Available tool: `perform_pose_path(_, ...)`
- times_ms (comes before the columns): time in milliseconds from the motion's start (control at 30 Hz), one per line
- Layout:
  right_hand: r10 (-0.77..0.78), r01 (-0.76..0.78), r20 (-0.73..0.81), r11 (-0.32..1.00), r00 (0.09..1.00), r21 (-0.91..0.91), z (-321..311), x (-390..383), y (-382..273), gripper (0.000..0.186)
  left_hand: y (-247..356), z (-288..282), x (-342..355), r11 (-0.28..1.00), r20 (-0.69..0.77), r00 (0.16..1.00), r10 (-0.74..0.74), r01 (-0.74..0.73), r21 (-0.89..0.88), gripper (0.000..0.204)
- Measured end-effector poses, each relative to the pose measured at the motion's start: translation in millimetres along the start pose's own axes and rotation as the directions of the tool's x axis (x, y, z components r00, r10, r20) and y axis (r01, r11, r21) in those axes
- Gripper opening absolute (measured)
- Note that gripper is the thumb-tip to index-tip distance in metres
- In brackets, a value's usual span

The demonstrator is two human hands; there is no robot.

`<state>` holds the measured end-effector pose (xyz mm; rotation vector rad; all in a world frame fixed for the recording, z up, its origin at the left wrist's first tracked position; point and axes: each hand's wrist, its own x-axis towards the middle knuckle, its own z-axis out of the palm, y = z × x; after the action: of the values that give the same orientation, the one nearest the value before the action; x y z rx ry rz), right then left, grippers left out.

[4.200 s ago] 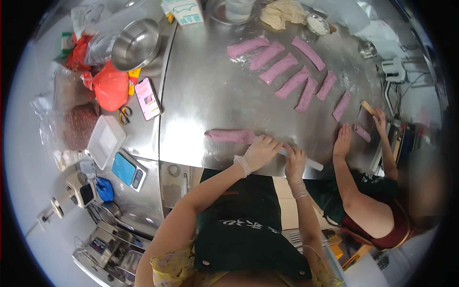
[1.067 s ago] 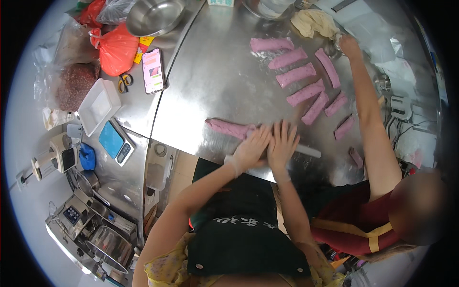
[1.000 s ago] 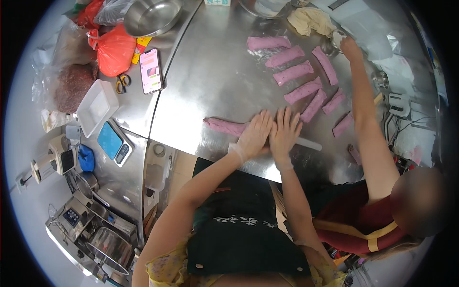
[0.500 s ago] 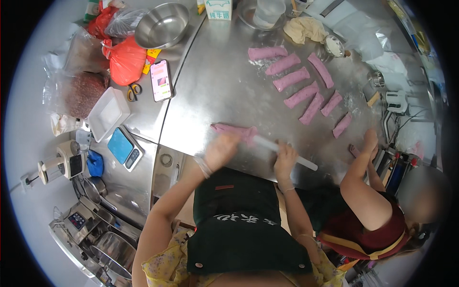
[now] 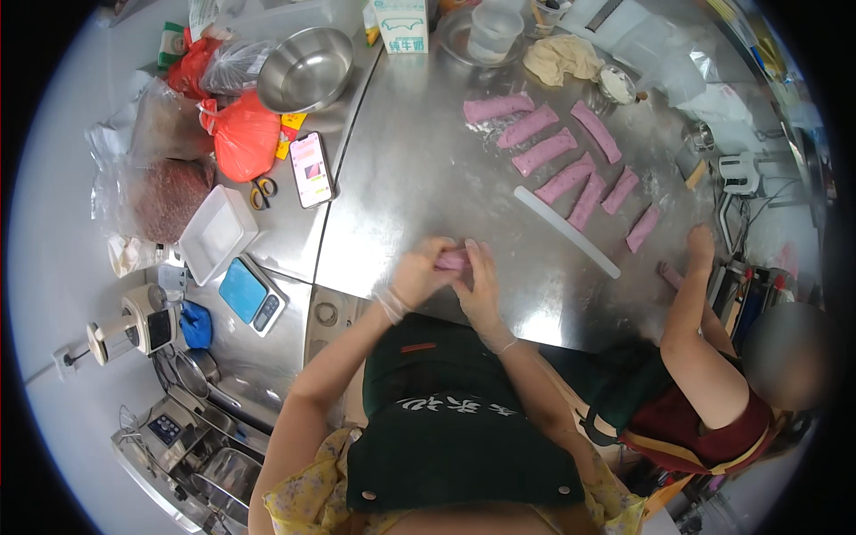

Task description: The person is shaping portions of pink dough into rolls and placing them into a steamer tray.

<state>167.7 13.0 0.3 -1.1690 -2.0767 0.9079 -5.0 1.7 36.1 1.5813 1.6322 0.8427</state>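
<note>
Pink dough in the hands and on the tabletop (image 5: 401, 134); the dough piece (image 5: 453, 259) is a pale mauve-pink, matt and soft-looking, with only a short stretch showing between the fingers and its outline somewhat blurred; it sits at the near side of the tabletop, in front of the dark apron (image 5: 437, 383), though whether it touches the metal cannot be told; the left hand (image 5: 421, 274) is curled around its left end, and the right hand (image 5: 482, 287) grips its right end with thumb and fingers.

Counts are as follows: eight dough rolls (image 5: 545, 152) lie loose toward the far right, pink, faintly speckled and blunt-ended, five in a slanting row and three to the right of it, with white powder scattered near the farthest; one further roll (image 5: 670, 275) lies at right, beside one visible hand (image 5: 700, 245) of a co-worker; one white rolling pin (image 5: 567, 232) lies aslant, just beside the near end of the row; one cream cloth (image 5: 562, 60) and one small bowl (image 5: 617, 85) of white powder stand at the far side; on the left are one phone (image 5: 310, 171), one pair of scissors (image 5: 263, 193), one white tray (image 5: 218, 234), one scale (image 5: 254, 294) and one large steel bowl (image 5: 306, 69).
</note>
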Motion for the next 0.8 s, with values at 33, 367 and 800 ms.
perform_pose_path(33,0.221,-0.193,-0.059,0.931,0.973,0.309,13.0,-6.3,6.6,0.05,18.1,3.3,2.8,0.984,-0.058,0.998,0.036,-0.045,-0.172,0.045)
perform_pose_path(367,0.798,-0.016,0.157,-0.182,0.582,0.983,-46.2,14.0,43.8,0.049,-15.0,14.0,-13.3,0.279,0.397,0.717,-0.573,0.626,-0.728,0.038)
perform_pose_path(800,0.547,-0.115,-0.192,0.477,0.815,0.871,-53.4,44.9,-86.1,0.044,31.1,31.5,43.2,-0.079,0.485,0.717,-0.501,0.52,-0.851,0.026)
